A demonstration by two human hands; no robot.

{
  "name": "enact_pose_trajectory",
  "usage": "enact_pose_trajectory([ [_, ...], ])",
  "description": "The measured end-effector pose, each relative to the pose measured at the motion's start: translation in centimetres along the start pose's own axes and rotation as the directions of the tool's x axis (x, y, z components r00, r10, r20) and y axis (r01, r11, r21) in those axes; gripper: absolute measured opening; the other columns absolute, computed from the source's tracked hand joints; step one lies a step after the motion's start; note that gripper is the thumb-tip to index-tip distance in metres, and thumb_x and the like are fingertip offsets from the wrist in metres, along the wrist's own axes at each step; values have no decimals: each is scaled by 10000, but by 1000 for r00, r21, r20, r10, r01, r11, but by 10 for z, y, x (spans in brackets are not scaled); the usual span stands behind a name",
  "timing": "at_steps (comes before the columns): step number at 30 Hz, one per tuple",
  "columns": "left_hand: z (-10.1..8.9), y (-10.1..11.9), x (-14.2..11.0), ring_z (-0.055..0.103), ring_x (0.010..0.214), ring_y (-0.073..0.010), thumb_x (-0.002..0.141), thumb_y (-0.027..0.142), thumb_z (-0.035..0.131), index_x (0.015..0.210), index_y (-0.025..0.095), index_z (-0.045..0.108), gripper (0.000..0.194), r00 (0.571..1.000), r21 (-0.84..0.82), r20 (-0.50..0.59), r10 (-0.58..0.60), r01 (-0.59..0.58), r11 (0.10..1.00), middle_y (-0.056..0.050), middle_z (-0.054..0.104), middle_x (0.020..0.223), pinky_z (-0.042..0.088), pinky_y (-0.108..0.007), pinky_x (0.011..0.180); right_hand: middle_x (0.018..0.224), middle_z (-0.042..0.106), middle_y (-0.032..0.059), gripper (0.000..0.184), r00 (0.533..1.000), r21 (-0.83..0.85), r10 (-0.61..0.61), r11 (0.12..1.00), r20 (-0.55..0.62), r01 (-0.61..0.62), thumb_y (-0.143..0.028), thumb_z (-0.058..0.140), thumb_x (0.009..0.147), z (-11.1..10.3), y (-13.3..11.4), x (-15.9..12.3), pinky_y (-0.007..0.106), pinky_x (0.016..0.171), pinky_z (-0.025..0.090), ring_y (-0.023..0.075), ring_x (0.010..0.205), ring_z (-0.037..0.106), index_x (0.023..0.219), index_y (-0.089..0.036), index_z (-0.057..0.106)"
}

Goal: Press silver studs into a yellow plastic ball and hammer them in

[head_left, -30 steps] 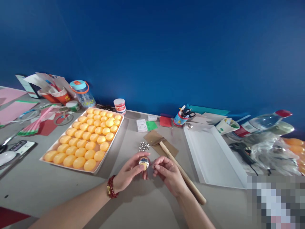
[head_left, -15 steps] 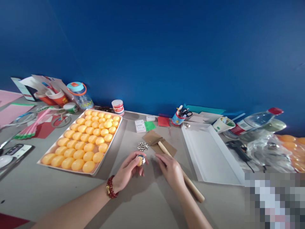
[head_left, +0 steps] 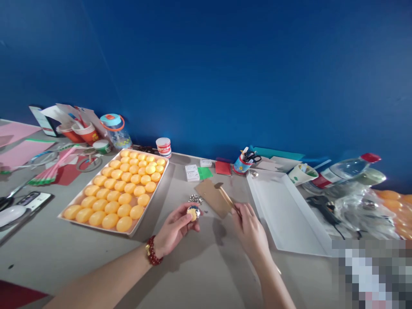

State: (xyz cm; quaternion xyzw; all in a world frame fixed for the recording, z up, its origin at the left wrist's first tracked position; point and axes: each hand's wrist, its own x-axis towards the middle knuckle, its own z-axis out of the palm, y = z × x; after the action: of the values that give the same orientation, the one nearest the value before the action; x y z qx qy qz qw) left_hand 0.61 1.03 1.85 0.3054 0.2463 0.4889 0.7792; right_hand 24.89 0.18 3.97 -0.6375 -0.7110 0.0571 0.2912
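My left hand (head_left: 175,229) is closed on a small yellow ball with a shiny metal piece on it (head_left: 193,213), held just above the grey table. My right hand (head_left: 249,227) is wrapped round the wooden handle of a mallet (head_left: 227,198), whose head is raised over a brown cardboard piece (head_left: 212,197). A small pile of silvery metal beads (head_left: 195,198) lies just beyond the ball. A red bead bracelet (head_left: 152,252) is on my left wrist.
A white tray (head_left: 84,192) filled with several yellow balls stands at the left. An empty white tray (head_left: 283,214) lies to the right. Cups, a jar (head_left: 116,131), a pen cup with scissors (head_left: 242,162), paper sheets, a phone (head_left: 30,199) and a water bottle (head_left: 349,168) crowd the edges.
My right hand left the ball, moved right and took hold of the mallet handle, lifting it off the table. My left hand kept the ball in place.
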Motion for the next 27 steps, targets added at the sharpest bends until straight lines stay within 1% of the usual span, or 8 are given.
enact_pose_trajectory([
  [3,-3,0,3,629,660,-123,827,311,755,1101,172,709,311,1000,-52,-15,8,-9,999,-83,712,961,522,-289,681,799,675,36,193,984,286,-43,958,171,-8,-366,460,994,-16,-21,-6,253,596,508,186,663,653,1058,-222,572],
  [4,-3,0,4,625,649,-118,823,314,760,1098,174,711,312,1000,-56,-21,17,-19,998,-79,714,954,523,-289,673,792,682,32,190,967,323,-94,946,236,13,-361,463,998,-20,-27,-9,251,603,510,184,660,653,1057,-230,587],
  [5,-3,0,5,624,644,-116,821,318,762,1098,176,713,315,999,-57,-28,25,-27,998,-73,715,941,526,-290,671,849,699,46,194,959,348,-136,936,247,43,-343,455,1003,-23,-32,-11,255,645,521,189,711,669,1075,-234,599],
  [9,-2,3,4,631,638,-115,821,340,761,1109,168,721,338,998,-55,-48,40,-43,998,-51,708,887,543,-304,695,1014,717,83,222,953,382,-195,919,231,95,-297,447,1004,-25,-43,-17,269,714,537,208,827,702,1156,-250,603],
  [13,1,8,3,638,638,-113,818,332,765,1108,169,728,335,998,-70,-62,34,-38,997,-60,723,948,551,-298,693,1012,715,95,231,962,367,-187,924,199,104,-286,443,1004,-24,-42,-17,273,702,544,211,813,710,1172,-248,598],
  [18,0,8,2,641,642,-112,825,320,760,1109,168,726,324,998,-87,-66,22,-28,996,-59,731,914,559,-290,699,1044,715,103,226,966,320,-188,939,176,124,-276,459,1002,-21,-36,-17,276,710,546,219,848,717,1173,-248,605],
  [21,-2,7,2,638,641,-112,839,329,747,1116,170,722,321,999,-86,-49,22,-26,996,-81,737,949,559,-288,684,1058,712,117,217,974,324,-173,939,146,118,-274,467,1000,-20,-34,-17,281,726,551,227,880,716,1159,-237,611],
  [27,-1,8,2,645,638,-113,832,326,755,1123,171,724,331,998,-86,-64,-2,-3,996,-76,739,931,571,-285,689,1022,708,106,214,969,360,-202,922,139,141,-242,471,1004,-22,-39,-15,258,696,544,195,822,709,1170,-214,602],
])
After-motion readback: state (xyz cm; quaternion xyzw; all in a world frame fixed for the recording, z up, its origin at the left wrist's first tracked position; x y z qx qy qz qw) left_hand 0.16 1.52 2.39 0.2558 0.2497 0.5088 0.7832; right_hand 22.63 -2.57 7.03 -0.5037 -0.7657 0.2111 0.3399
